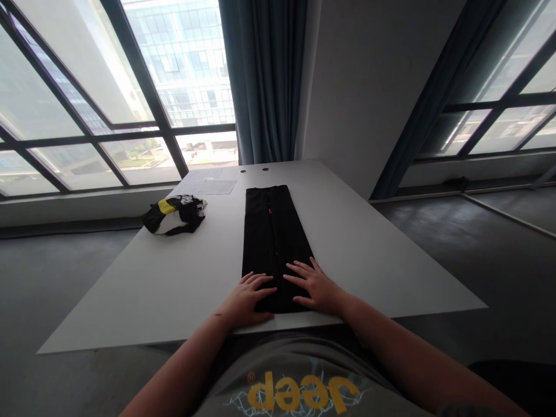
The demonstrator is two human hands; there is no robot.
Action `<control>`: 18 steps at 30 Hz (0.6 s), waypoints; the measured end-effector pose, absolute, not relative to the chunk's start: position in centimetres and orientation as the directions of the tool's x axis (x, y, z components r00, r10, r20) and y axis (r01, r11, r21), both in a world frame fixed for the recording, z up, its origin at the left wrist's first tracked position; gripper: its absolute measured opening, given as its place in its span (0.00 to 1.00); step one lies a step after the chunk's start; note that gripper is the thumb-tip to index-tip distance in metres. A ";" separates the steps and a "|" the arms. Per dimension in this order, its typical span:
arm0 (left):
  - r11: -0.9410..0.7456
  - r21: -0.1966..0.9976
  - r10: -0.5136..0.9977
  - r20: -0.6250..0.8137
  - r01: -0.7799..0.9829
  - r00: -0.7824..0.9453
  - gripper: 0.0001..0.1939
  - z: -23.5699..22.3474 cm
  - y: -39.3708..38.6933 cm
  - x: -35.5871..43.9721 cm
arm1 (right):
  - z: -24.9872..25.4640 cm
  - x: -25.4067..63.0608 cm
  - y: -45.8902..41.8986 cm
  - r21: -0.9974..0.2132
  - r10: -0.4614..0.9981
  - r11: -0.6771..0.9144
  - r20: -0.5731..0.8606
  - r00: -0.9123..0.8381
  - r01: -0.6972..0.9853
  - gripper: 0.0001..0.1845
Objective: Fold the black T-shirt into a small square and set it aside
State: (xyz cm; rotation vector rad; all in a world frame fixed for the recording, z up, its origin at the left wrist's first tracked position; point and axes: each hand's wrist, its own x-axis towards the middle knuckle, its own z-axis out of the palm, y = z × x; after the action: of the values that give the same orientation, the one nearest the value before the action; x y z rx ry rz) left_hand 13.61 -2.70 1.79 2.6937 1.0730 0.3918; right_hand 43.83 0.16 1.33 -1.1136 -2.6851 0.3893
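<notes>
A black garment, folded into a long, narrow strip, lies flat on the white table. A line runs lengthwise down its middle, with a small pinkish-red mark near the far end. It may be trousers, but I cannot tell for sure. My left hand rests on the near left corner of the cloth, fingers spread and thumb by the near edge. On the near right side, my right hand lies flat with its fingers apart. Neither hand grips the fabric.
A crumpled black, white and yellow bundle sits at the table's left edge. Paper sheets lie at the far left, and two small round holes show near the far edge. Behind stand a blue curtain and windows.
</notes>
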 end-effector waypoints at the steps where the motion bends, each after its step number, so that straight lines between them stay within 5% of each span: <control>1: -0.728 0.297 0.678 0.179 0.618 0.713 0.32 1.9 -2.9 13.8 | 1.6 43.7 0.0 -0.330 0.680 0.709 0.084 -0.729 0.623 0.38; 7: -0.739 0.237 0.673 0.236 0.631 0.701 0.15 1.4 -3.2 14.9 | 2.3 42.8 -0.5 -0.383 0.563 0.773 0.046 -0.825 0.506 0.37; 13: -0.702 0.187 0.711 0.245 0.687 0.659 0.18 0.9 -2.5 14.7 | 1.5 41.9 0.3 -0.389 0.604 0.753 0.087 -0.792 0.531 0.31; 18: -0.561 0.289 0.827 0.240 0.776 0.508 0.26 1.2 -2.2 12.4 | 1.3 43.2 0.3 -0.467 0.681 0.676 0.100 -0.726 0.570 0.44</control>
State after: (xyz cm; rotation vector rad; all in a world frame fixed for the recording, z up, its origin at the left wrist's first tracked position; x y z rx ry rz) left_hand 12.38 -2.17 1.24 2.6011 1.3918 0.5328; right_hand 43.18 0.30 1.29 -1.0009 -2.6256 0.5995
